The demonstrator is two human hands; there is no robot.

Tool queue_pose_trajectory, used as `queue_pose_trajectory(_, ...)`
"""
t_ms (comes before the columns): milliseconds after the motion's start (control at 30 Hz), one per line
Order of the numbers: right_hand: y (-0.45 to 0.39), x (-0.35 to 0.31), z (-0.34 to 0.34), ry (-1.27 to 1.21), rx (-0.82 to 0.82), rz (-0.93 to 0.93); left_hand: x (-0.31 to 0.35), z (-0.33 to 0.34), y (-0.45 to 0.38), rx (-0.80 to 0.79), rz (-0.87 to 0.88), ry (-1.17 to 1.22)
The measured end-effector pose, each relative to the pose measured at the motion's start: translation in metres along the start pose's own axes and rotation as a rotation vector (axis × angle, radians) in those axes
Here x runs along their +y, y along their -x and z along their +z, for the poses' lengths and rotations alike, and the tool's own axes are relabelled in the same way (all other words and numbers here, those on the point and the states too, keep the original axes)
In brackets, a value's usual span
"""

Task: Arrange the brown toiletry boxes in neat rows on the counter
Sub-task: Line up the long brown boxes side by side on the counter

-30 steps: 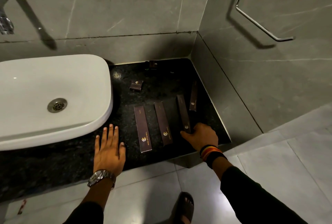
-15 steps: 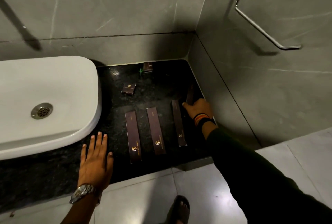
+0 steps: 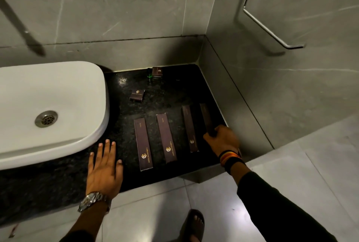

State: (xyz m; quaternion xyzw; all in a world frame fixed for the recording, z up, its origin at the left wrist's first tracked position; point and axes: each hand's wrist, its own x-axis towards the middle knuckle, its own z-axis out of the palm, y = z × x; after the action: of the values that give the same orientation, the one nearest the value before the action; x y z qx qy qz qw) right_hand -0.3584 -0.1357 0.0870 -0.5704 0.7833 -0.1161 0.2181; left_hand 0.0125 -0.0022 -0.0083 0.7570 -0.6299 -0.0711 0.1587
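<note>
the right hand [image 3: 222, 140] is clenched around the near end of the fourth long box [image 3: 206, 118], which lies along the right edge of the black counter [image 3: 174, 94], close to the side wall. the box's far end points toward the back wall; whether its near end is lifted off the stone cannot be told. just left of it lies the third long box [image 3: 189, 128], apart from the hand. further left are the second long box [image 3: 166, 137] and the first long box [image 3: 143, 143], side by side with gaps between them, all four roughly parallel (gold logos at their near ends). the left hand [image 3: 104, 170] rests flat on the counter, fingers spread, holding nothing, between the white sink [image 3: 58, 86] and the first long box. a small box [image 3: 137, 94] lies behind the row, near the sink's corner. another small box [image 3: 157, 71] stands at the back wall, with something green just beside it.
</note>
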Motion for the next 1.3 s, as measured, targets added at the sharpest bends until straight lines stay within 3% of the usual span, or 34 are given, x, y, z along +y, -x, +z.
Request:
queue_pose_trajectory(133, 0.010, 0.002, -0.004, 0.033, -0.041, 0.005, -0.001, 0.000, 0.000, 0.001, 0.007, 0.000)
queue_pose_trajectory(333, 0.039, -0.013, 0.002, 0.039, 0.081, -0.125, 0.000, 0.000, 0.000, 0.014, 0.007, 0.011)
queue_pose_trajectory(500, 0.052, -0.026, 0.031, 0.089, -0.022, -0.163, -0.001, 0.000, 0.000, 0.021, 0.016, 0.011)
queue_pose_trajectory(767, 0.050, -0.024, 0.035, 0.047, -0.056, -0.151, -0.001, 0.000, 0.000, 0.026, 0.010, 0.023)
queue_pose_trajectory(967, 0.041, -0.005, 0.004, -0.007, 0.192, -0.062, 0.000, 0.000, 0.000, 0.022, 0.013, 0.020)
queue_pose_trajectory(1133, 0.017, 0.001, -0.004, 0.073, 0.047, 0.039, 0.000, 0.000, 0.000, 0.030, 0.015, 0.020)
queue_pose_trajectory(1300, 0.008, -0.005, -0.001, 0.022, 0.013, 0.036, -0.001, 0.001, -0.001, 0.024, 0.012, 0.009)
